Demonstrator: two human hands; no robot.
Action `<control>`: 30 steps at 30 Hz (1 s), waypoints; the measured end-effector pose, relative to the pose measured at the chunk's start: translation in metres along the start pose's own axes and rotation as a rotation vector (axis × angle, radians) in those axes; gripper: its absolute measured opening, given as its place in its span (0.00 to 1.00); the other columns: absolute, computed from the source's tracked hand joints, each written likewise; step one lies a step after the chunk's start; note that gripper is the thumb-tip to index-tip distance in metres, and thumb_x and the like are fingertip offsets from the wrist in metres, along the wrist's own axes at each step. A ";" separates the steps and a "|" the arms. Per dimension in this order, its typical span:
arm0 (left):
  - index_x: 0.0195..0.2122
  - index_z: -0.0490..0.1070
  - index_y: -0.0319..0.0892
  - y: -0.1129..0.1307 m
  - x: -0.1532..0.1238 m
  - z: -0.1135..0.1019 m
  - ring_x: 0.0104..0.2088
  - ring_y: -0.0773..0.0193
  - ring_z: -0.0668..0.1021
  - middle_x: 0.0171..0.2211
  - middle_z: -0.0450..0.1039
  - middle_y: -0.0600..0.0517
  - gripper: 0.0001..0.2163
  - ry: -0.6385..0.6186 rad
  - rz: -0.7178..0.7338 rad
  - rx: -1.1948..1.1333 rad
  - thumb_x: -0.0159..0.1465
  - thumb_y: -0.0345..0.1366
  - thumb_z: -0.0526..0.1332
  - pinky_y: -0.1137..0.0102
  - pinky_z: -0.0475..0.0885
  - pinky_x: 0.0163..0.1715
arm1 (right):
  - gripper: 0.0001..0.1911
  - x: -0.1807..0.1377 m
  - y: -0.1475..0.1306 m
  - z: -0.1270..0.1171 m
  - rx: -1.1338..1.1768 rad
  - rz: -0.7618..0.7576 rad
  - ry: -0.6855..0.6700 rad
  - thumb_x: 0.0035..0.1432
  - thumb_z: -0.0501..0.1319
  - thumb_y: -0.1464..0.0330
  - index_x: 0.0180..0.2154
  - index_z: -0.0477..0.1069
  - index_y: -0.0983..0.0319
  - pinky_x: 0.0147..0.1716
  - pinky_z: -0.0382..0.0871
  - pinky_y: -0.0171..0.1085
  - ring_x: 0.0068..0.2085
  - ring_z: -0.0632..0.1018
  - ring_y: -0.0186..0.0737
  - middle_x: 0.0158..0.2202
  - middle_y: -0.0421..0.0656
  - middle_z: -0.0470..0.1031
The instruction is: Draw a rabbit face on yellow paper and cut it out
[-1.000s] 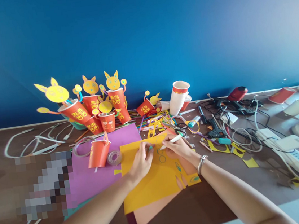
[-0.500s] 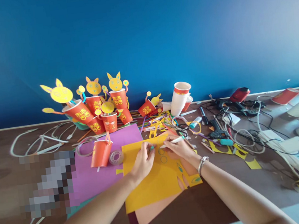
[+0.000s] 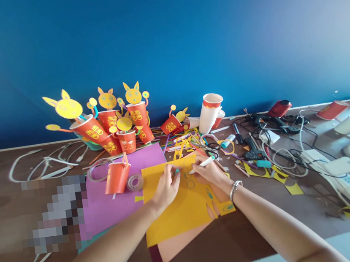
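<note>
The right hand pinches a white marker in its grip, tip at circles drawn on the yellow sheet; the left hand pinches a teal piece. Beneath, peach paper and maroon paper overlie the counter.

I see a big blue wall, paler on the right. A brown tabletop runs along under it, shinier on the right.

Yel. sheet looks like smooth matt paper; purple sheet ditto. Marker = smooth plastic, apparently. Bracelet: shiny metal. Red cup: smooth paper, slight sheen. Tabletop mostly matt; wall smooth w/ soft sheen.
</note>
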State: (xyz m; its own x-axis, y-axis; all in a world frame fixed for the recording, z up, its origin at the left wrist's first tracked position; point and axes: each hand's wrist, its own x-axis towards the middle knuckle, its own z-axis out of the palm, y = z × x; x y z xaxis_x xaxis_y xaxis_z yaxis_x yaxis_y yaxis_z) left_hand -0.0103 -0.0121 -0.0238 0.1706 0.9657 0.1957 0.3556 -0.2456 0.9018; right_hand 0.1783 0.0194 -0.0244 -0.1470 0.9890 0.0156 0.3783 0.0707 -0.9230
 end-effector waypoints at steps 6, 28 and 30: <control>0.37 0.59 0.45 -0.001 0.000 0.001 0.42 0.58 0.79 0.39 0.75 0.45 0.04 0.012 0.004 0.008 0.63 0.37 0.54 0.63 0.74 0.44 | 0.10 -0.001 -0.002 -0.001 -0.026 -0.005 -0.028 0.51 0.56 0.64 0.23 0.59 0.60 0.20 0.60 0.31 0.22 0.69 0.32 0.19 0.35 0.66; 0.38 0.59 0.45 -0.002 0.000 0.001 0.44 0.57 0.78 0.41 0.74 0.44 0.04 -0.011 -0.005 -0.002 0.63 0.37 0.53 0.62 0.73 0.46 | 0.12 -0.004 -0.006 -0.002 0.003 0.011 -0.083 0.54 0.57 0.61 0.25 0.59 0.60 0.21 0.57 0.32 0.22 0.67 0.32 0.21 0.36 0.68; 0.38 0.58 0.45 -0.002 0.000 0.000 0.45 0.57 0.78 0.41 0.74 0.43 0.04 -0.018 -0.012 -0.001 0.63 0.37 0.53 0.61 0.72 0.46 | 0.12 -0.004 -0.005 -0.002 0.014 0.018 -0.086 0.54 0.57 0.60 0.25 0.59 0.60 0.21 0.57 0.32 0.22 0.68 0.33 0.21 0.36 0.68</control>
State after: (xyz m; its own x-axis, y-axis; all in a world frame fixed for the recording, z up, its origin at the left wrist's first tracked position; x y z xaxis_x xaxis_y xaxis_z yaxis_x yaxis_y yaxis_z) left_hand -0.0108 -0.0117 -0.0258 0.1829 0.9668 0.1784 0.3568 -0.2344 0.9043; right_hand 0.1785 0.0151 -0.0193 -0.2188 0.9752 -0.0333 0.3692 0.0511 -0.9279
